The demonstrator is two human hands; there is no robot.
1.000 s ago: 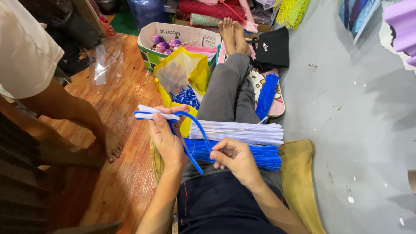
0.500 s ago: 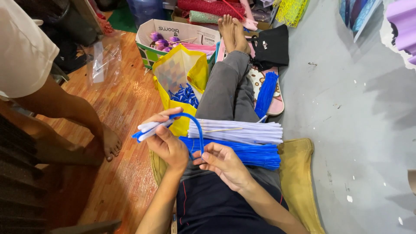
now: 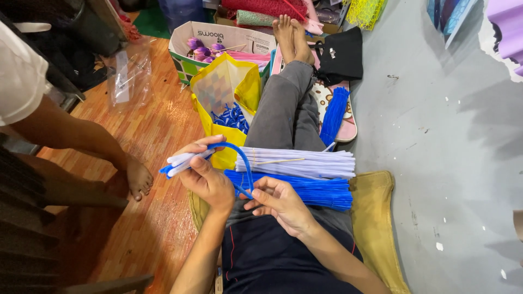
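the left hand (image 3: 210, 182) is clenching a short bundle of white and blue fuzzy stems (image 3: 182, 160), its long axis running left to right; a single blue fuzzy stem (image 3: 242, 158) is arching from it down to the nearby right hand (image 3: 278, 201), which is pinching its end above the lap.

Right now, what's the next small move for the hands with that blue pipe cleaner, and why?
Probably the right hand draws the arched blue pipe cleaner down around the small white-and-blue bundle gripped by the left hand: one end is at that bundle, the other is pinched.
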